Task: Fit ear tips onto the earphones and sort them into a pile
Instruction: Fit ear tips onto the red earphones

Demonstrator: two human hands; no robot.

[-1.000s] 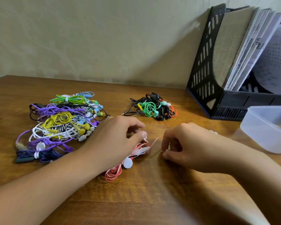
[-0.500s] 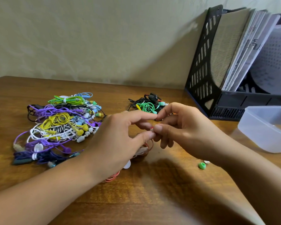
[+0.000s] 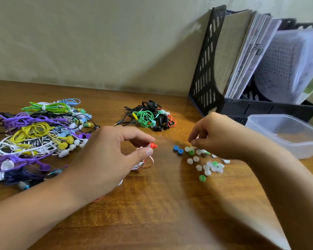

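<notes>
Left hand (image 3: pixel 105 156) pinches a red earbud (image 3: pixel 152 145) between thumb and forefinger; right hand (image 3: pixel 219 136) hovers with curled fingertips over the loose ear tips (image 3: pixel 202 162).

The earbud's orange-and-white cable (image 3: pixel 145 164) trails slack on the worktop (image 3: pixel 161 213) under the left hand, and whether the right fingertips already hold a tip cannot be told. The tips lie scattered just right of centre, white, green and blue; judged very light, soft and springy, apt to roll or flick away, best taken by the rim at the sides. The bud is small and smooth: grip its body, nozzle left free. Farther left lies a large coloured earphone pile (image 3: pixel 38 136); a smaller dark pile (image 3: pixel 150 118) sits behind centre, a clear plastic tub (image 3: pixel 285 134) at right, a black file rack (image 3: pixel 224 69) beyond.
</notes>
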